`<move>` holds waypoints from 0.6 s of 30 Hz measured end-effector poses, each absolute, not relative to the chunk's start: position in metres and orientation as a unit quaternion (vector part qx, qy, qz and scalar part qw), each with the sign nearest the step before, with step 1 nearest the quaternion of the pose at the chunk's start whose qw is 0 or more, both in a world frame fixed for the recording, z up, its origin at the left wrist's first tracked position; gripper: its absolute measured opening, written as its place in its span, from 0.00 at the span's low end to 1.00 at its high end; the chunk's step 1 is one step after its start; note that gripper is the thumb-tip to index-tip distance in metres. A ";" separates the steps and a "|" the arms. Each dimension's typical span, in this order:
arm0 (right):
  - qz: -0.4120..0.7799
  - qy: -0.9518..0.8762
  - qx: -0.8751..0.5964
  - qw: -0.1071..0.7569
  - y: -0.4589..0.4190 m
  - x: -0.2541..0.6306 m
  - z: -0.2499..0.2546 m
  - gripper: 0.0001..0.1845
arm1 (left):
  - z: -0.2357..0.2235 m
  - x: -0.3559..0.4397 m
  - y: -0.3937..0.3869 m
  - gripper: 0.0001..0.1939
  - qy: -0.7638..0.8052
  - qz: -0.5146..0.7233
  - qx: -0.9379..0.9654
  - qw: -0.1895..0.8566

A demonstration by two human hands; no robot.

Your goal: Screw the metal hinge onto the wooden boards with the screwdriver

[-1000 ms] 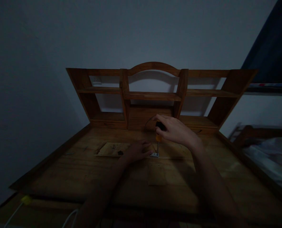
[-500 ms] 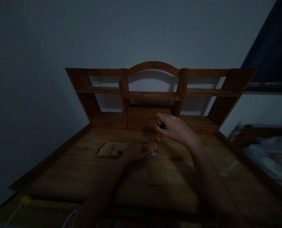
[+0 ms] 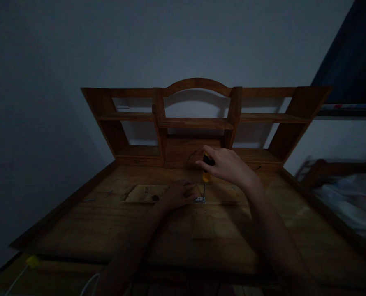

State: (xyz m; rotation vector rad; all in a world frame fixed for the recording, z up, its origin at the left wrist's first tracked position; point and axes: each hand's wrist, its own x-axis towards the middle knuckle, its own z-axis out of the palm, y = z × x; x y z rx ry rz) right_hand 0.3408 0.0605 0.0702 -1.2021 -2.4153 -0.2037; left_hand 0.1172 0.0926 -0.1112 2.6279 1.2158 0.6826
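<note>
Centrally, the right hand point(image 3: 224, 165) pinches a screwdriver point(image 3: 206, 176) upright over a metal bracket point(image 3: 199, 200). Beside it, the left hand point(image 3: 177, 195), fingers parted, hides part of a board point(image 3: 141, 192); behind stands a shelf point(image 3: 198, 123).

Screwdriver point(image 3: 205, 176): yellow-and-black handle, slim metal shaft; held nearly upright, tip down at right end of metal fitting point(image 3: 199, 200). Fitting: small, silvery, lying flat at near edge of wooden strip point(image 3: 144, 192). Strip: long, laid crosswise, dark-spotted toward left.

Wooden shelf unit point(image 3: 197, 123) before pale wall point(image 3: 183, 41); rumpled whitish cloth point(image 3: 349, 199), right.
</note>
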 end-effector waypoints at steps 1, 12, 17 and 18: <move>-0.064 -0.877 -0.424 0.218 0.060 0.341 0.070 0.20 | -0.111 0.117 0.093 0.27 0.411 0.227 0.879 0.084; -0.117 -0.864 -0.450 0.195 0.062 0.344 0.071 0.20 | -0.092 0.132 0.068 0.17 0.374 0.278 0.884 0.032; -0.126 -0.861 -0.458 0.180 0.056 0.343 0.076 0.19 | -0.095 0.138 0.058 0.17 0.345 0.271 0.898 0.025; -0.120 -0.865 -0.453 0.180 0.055 0.343 0.077 0.18 | -0.098 0.139 0.058 0.17 0.332 0.272 0.903 0.031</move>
